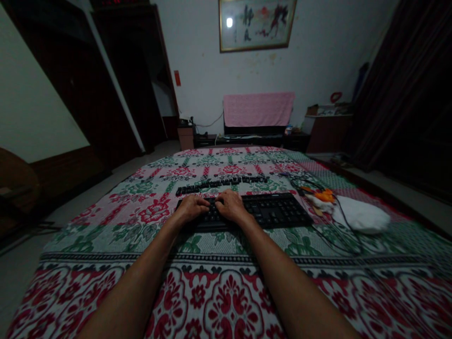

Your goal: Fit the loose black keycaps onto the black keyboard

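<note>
Both hands (191, 206) (230, 205) touch the black keyboard (273, 212), fingers (204, 202) loosely curled.

Dim room beyond a flowered cloth (233, 301)

Red, green and white patterns fill the lower frame, with a white bundle (363, 215) and a bright orange item (323, 194) at centre right; at top centre a gold-framed picture (257, 26) hangs on a pale wall (194, 28), a pink towel (259, 110) draped below it; a small red strip (177, 78) is left of these, near a dark doorway (127, 56) at upper left; at upper right, a dark curtain (384, 89) and a cluttered brown cabinet (328, 134)
</note>
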Demonstrator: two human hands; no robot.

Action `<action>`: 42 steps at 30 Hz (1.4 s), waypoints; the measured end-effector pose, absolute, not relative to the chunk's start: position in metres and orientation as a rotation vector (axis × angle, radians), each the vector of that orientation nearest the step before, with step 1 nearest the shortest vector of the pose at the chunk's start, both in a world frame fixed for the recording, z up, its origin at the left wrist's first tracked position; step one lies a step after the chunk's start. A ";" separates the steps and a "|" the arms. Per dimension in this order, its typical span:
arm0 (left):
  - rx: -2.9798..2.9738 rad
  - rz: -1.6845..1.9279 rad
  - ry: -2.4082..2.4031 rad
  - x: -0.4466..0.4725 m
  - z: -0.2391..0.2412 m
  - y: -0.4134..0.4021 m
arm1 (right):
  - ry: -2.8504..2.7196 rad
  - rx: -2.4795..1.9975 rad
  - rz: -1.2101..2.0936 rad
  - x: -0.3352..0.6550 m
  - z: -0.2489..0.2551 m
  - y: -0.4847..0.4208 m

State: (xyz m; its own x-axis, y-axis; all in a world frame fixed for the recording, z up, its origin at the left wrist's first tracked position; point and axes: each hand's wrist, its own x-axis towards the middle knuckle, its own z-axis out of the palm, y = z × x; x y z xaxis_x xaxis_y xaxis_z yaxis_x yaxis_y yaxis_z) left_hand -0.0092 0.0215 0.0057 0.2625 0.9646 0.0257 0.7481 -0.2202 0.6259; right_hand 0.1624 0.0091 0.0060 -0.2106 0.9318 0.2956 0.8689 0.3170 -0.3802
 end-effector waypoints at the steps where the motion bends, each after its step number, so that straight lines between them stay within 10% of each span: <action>1: 2.022 0.581 1.537 -0.010 0.004 0.022 | -2.120 -1.584 0.181 0.162 0.006 0.009; 42: 2.135 0.405 1.558 -0.001 0.018 0.019 | -1.971 -1.680 0.340 0.148 0.005 0.010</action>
